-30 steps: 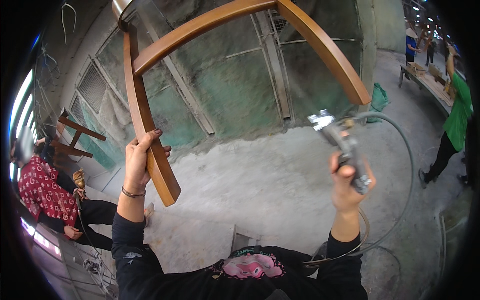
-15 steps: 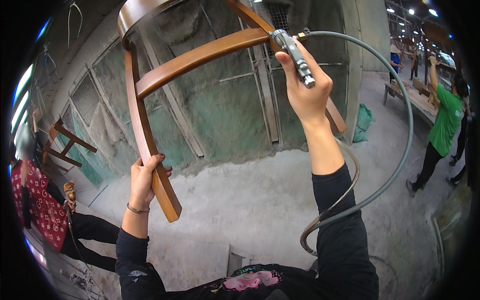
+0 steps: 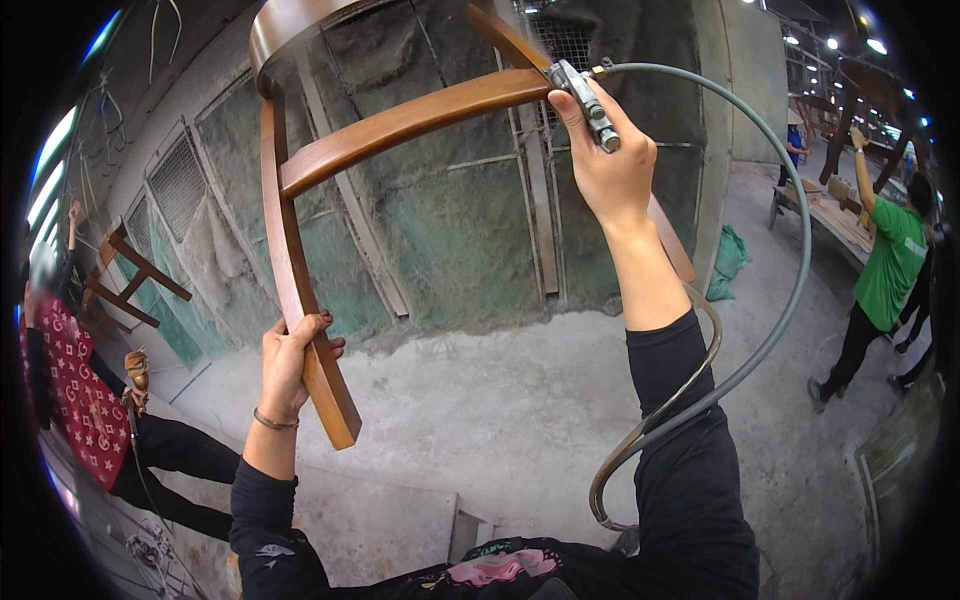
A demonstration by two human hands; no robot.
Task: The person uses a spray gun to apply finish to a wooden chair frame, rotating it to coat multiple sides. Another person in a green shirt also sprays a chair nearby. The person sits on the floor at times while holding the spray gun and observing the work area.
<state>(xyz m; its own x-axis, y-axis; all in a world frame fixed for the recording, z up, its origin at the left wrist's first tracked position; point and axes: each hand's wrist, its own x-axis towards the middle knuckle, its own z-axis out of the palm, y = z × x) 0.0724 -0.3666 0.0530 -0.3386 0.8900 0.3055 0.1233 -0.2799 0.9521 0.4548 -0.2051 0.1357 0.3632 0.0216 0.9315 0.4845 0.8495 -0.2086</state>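
My left hand (image 3: pixel 290 365) grips the lower end of a brown wooden chair frame (image 3: pixel 290 260), holding it up in front of me. The frame's curved rail (image 3: pixel 420 115) runs across the upper middle. My right hand (image 3: pixel 605 165) is raised and closed on a metal spray gun (image 3: pixel 585 100), its nozzle right at the curved rail. A grey hose (image 3: pixel 790 280) loops from the gun down past my right arm.
A green-stained booth wall (image 3: pixel 450 240) stands behind the frame, with a dusty concrete floor (image 3: pixel 500 420) below. A person in red patterned clothes (image 3: pixel 70 400) crouches at the left with another wooden frame (image 3: pixel 130 275). A person in a green shirt (image 3: pixel 890 270) works at the right by a bench.
My right hand has swung the spray gun up from low right to the curved rail. The chair frame has shifted slightly as my left hand keeps its hold.
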